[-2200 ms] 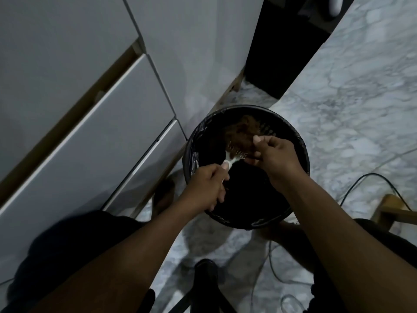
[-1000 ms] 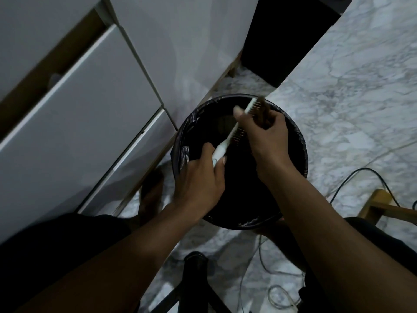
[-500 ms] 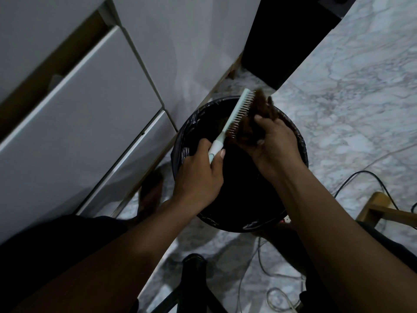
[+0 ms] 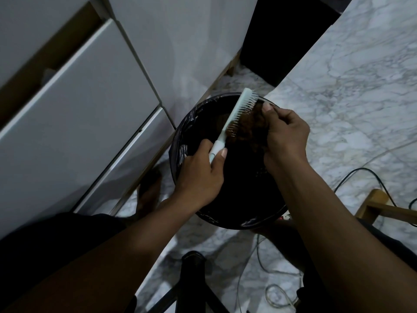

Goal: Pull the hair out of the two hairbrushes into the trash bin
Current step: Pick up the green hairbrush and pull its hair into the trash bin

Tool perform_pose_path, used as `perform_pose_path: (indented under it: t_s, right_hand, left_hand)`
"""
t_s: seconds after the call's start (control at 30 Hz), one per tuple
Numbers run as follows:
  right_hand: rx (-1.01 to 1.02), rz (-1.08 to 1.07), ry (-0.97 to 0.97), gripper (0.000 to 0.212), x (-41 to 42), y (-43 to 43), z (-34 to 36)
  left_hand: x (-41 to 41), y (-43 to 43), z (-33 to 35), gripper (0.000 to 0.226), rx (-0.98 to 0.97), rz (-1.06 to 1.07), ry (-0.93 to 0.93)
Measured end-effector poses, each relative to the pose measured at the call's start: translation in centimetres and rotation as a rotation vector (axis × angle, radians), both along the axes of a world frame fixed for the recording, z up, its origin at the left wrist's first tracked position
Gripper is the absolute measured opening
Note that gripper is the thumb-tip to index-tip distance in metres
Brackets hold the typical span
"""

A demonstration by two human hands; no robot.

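the left hand [image 4: 198, 175] is clenching the handle of the pale hairbrush [image 4: 234, 118], holding it tilted over the trash bin [image 4: 180, 150], head pointing toward the bin's far rim, bristles facing right. the right hand [image 4: 285, 134] is gripping the brown hair clump [image 4: 247, 129] w/ thumb and fingers, pulling it sideways off the bristles. the clump is sitting btwn the two hands, still caught in the lower bristles nearest the handle, while the upper bristles are looking clear. only one brush is showing; the second isn't in view.

risks, as i'm judging them: the brush head is hanging right at the bin's far rim, so if the clump is tearing free in bits, loose strands could be dropping onto the marble floor [image 4: 349, 109] instead of the black liner. a hard yank could also be twisting the brush in the left grip, since that hand is holding only the handle end. probably some hair is staying wound at the bristle roots, though the dim light is making that hard to tell. easing the hands toward the bin's middle before releasing would help.
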State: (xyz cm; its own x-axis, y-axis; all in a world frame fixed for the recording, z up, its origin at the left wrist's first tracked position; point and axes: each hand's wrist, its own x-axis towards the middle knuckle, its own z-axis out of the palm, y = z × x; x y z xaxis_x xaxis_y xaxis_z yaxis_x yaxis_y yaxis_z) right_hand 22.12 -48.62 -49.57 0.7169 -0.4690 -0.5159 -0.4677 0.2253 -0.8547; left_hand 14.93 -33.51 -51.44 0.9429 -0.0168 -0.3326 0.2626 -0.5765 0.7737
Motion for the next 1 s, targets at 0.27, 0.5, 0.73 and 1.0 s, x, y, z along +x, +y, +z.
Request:
perform_pose_path:
  t_s: [0.27, 0.5, 0.73, 1.0]
  right_hand:
    - [0.146, 0.426, 0.003, 0.059, -0.8, 1.4, 0.3]
    - [-0.101, 0.371, -0.062, 0.040, -1.0, 1.3, -0.7]
    - [0.160, 0.147, -0.015, 0.008, -1.0, 1.6, -0.3]
    - [0.405, 0.151, 0.045, 0.050, -0.5, 1.7, -0.2]
  left_hand:
    - [0.4, 0.3, 0.0, 0.025, -0.008, 0.099, 0.027]
    - [-0.1, 0.2, 0.0, 0.025, 0.058, 0.023, -0.063]
    - [0.4, 0.2, 0.1, 0.027, 0.051, 0.026, -0.062]
    - [0.7, 0.4, 0.1, 0.026, 0.071, 0.046, -0.054]
